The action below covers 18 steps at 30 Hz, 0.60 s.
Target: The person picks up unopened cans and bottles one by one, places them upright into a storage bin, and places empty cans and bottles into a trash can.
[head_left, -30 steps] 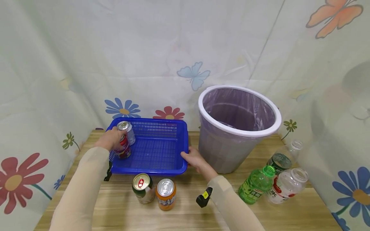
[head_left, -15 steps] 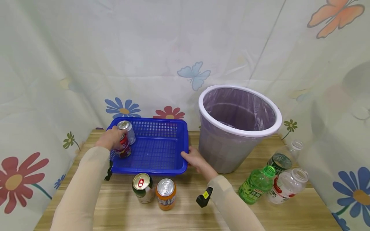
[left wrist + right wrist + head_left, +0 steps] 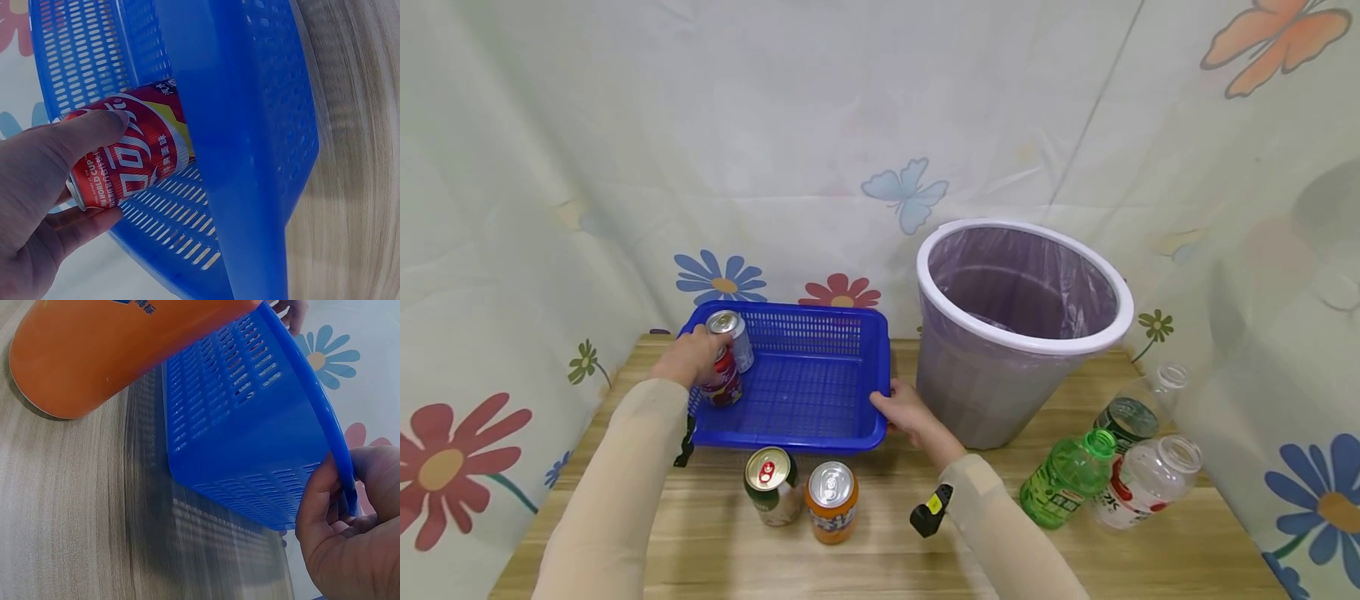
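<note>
Inside blue basket (image 3: 801, 396), left grip (image 3: 690, 355) still on red can (image 3: 145, 140), unmoved.

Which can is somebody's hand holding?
The red can in the basket: the left hand grips it. The silver can behind it, and the green can and orange can on the table, are not held.

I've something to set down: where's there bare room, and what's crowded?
Bare: the blue plastic basket's floor, right of the red metal can; the wooden table's front strip, between the cream sleeves and before the orange metal can. Crowded: the basket's left end, where a silver metal can also stands, and the table's right, with green and clear plastic bottles.
</note>
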### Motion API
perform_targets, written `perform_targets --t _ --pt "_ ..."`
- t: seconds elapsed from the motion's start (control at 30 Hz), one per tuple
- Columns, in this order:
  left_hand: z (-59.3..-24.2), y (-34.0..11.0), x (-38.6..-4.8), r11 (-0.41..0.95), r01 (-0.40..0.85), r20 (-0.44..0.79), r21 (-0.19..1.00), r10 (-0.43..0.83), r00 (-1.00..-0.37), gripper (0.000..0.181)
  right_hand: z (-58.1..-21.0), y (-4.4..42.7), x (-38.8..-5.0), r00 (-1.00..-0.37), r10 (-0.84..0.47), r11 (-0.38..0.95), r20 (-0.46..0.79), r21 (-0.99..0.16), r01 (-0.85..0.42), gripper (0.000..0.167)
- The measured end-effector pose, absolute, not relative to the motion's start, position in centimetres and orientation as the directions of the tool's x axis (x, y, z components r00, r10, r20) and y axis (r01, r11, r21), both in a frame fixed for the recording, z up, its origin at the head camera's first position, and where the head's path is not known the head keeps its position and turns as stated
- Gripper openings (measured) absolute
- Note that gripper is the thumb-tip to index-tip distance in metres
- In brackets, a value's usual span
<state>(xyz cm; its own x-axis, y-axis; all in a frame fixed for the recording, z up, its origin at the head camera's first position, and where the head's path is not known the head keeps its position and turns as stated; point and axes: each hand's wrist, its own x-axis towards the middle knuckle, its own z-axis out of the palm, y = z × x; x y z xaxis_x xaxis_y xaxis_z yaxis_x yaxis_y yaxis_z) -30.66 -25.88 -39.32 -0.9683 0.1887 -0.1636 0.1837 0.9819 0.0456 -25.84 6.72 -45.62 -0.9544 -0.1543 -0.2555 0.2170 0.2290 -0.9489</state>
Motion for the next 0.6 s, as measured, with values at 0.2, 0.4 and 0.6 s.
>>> perform_targets --t 0.2,0.4,0.6 --pt "-39.32 -25.83 -30.44 0.982 0.186 -0.159 0.040 0.190 -0.969 0.062 -45.43 6.59 -25.78 -0.948 -0.140 0.231 -0.286 -0.940 0.249 0.034" --pt "-39.29 -25.88 -30.17 0.977 0.207 -0.138 0.045 0.211 -0.968 0.066 -45.33 6.54 -25.81 -0.946 -0.125 0.244 -0.300 -0.933 0.264 0.035" --pt "-39.28 -26.10 -29.85 0.972 0.229 -0.114 0.043 0.233 -0.966 0.067 -45.39 6.54 -25.72 -0.946 -0.122 0.233 -0.299 -0.936 0.266 0.033"
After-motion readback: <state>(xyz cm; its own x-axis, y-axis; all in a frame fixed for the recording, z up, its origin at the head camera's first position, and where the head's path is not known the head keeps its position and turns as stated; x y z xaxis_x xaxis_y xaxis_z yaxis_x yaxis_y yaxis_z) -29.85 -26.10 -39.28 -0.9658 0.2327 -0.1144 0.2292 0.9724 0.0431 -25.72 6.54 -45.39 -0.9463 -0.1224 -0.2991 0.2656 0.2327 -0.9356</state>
